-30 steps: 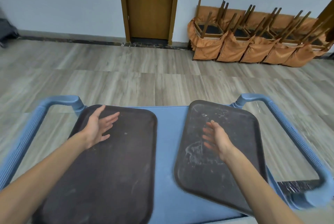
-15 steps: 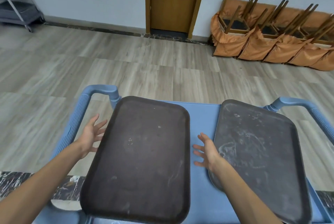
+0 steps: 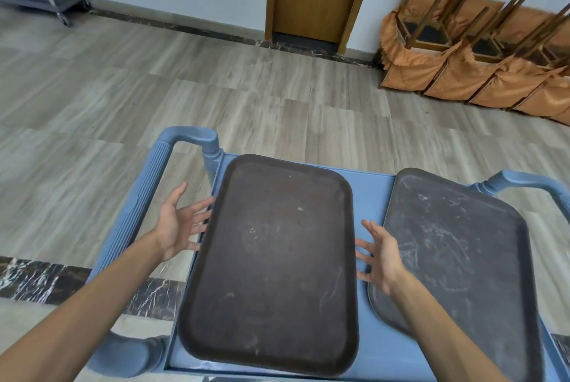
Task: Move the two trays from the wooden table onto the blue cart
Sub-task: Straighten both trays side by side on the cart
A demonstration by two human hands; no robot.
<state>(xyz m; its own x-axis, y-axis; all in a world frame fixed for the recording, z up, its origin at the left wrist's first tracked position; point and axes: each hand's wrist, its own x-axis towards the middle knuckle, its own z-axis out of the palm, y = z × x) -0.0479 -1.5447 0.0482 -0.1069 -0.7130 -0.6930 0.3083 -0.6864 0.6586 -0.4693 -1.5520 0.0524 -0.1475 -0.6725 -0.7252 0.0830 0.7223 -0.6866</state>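
Head view: two dark trays lie flat on the top of one blue cart [image 3: 373,193]. The left tray [image 3: 271,264] is nearest the cart's left handle [image 3: 160,171]; its near edge reaches the cart's front lip. The right tray [image 3: 456,261] sits askew, its far corner by the right handle [image 3: 524,181]. A strip of bare blue top runs between them. The left hand [image 3: 175,227] is at the left tray's outer edge, fingers spread wide, holding nothing. The right hand [image 3: 382,255] hovers over the gap, fingers also spread, empty. Open wooden floor [image 3: 216,88] lies beyond the cart.
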